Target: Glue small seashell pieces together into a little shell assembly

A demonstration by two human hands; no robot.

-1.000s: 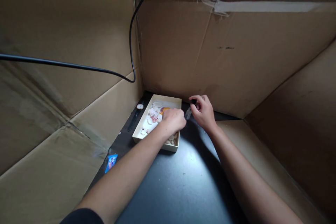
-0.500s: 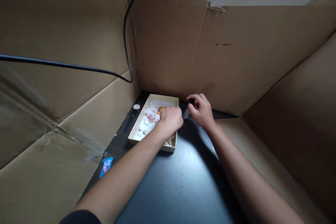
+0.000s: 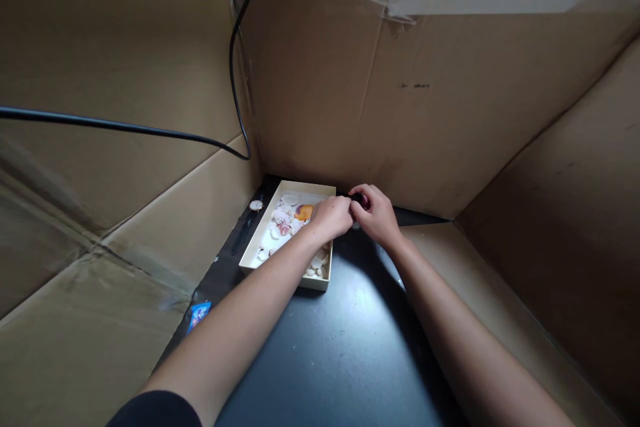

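My left hand (image 3: 333, 217) reaches over the right rim of a shallow cream box (image 3: 327, 285), its fingers bunched together. What those fingers pinch, if anything, is hidden. Just to the right, my right hand (image 3: 379, 215) curls around a small dark object (image 3: 359, 199), whose kind I cannot make out. Fingertips of both hands meet at this object, above the black tabletop (image 3: 320, 347). Inside the box lie white and pinkish seashells (image 3: 281, 219), an orange piece (image 3: 303, 212) and several small pale shells (image 3: 317, 265), partly covered by my left wrist.
A wristwatch (image 3: 256, 205) with a dark strap lies left of the box. Nearer me, a blue wrapped packet (image 3: 199, 313) rests at the table's left edge. Cardboard walls (image 3: 425, 113) enclose the table, and a black cable (image 3: 235, 73) hangs at the left.
My left hand has moved right, from over the box to my right hand, uncovering more shells. The fingers of both hands now meet at the dark object. The view has shifted slightly.
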